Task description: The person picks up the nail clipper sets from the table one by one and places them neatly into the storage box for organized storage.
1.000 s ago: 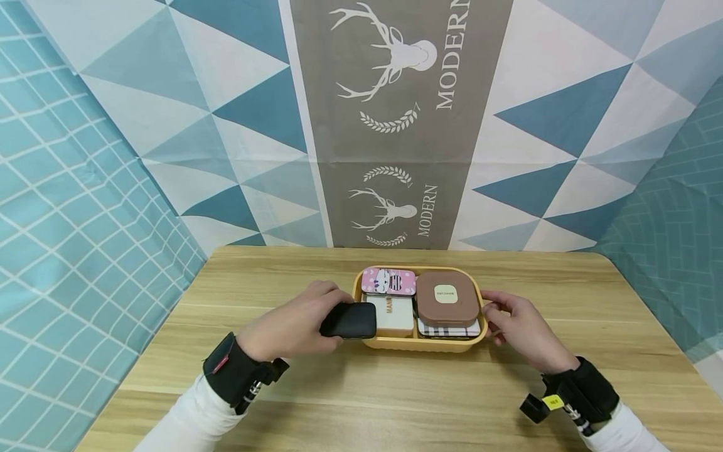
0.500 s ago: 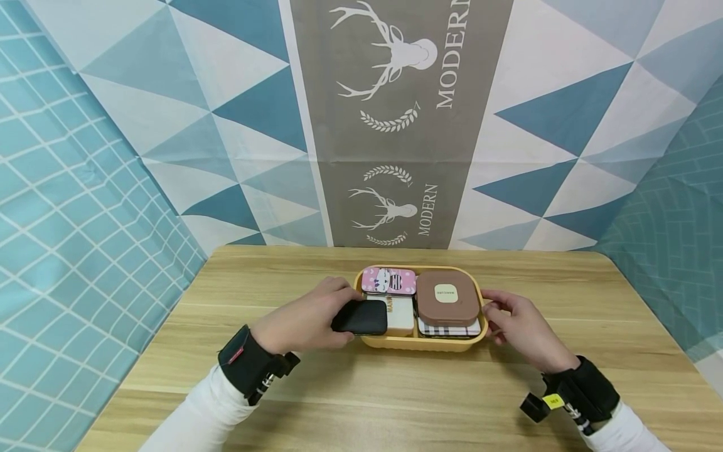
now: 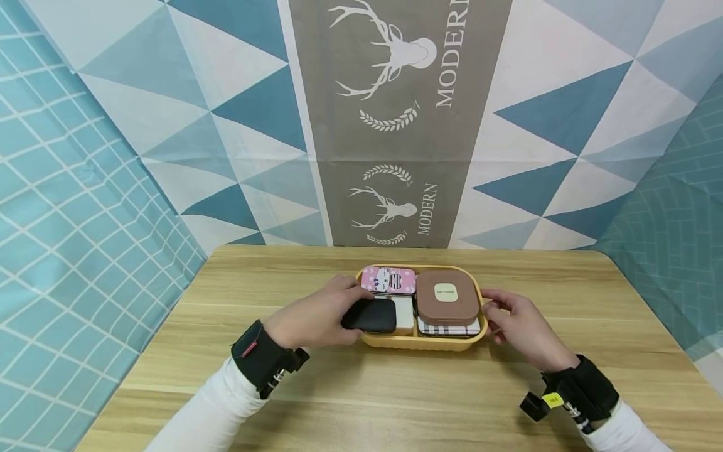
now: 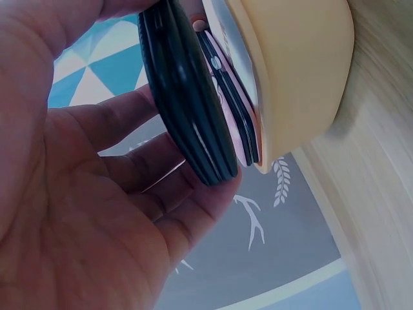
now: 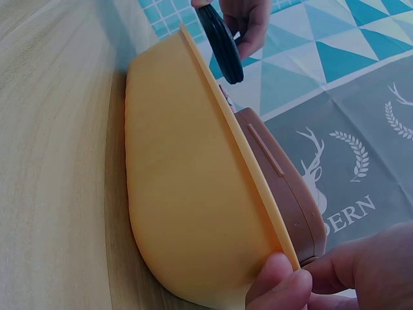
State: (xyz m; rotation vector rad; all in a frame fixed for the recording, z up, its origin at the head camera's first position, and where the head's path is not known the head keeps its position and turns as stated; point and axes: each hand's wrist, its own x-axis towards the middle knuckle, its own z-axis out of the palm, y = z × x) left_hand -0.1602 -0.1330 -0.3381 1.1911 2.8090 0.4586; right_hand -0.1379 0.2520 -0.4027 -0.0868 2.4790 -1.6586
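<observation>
My left hand (image 3: 319, 314) holds a flat black case with rounded corners (image 3: 369, 315) by its left end, between thumb and fingers. The case hovers over the left side of a yellow plastic basket (image 3: 415, 343); a gap below it shows in the left wrist view. Partly covered by the case is a white box (image 3: 403, 314). Behind it lies a pink tin with a cartoon print (image 3: 390, 280). The right compartment bears a brown square case (image 3: 449, 295) on top of a plaid item (image 3: 449, 329). At the right end, my right hand (image 3: 519, 329) pinches the basket's rim (image 5: 287, 245).
The basket stands on a wood-grain table (image 3: 418, 402), toward its back edge. Behind the table rises a patterned cloth backdrop (image 3: 390, 144), with a blue tile-print cloth (image 3: 85, 220) on the left side.
My left hand has moved right and slightly away from me, carrying the black case from the basket's left edge to over the white box. The right hand and basket have stayed put.
</observation>
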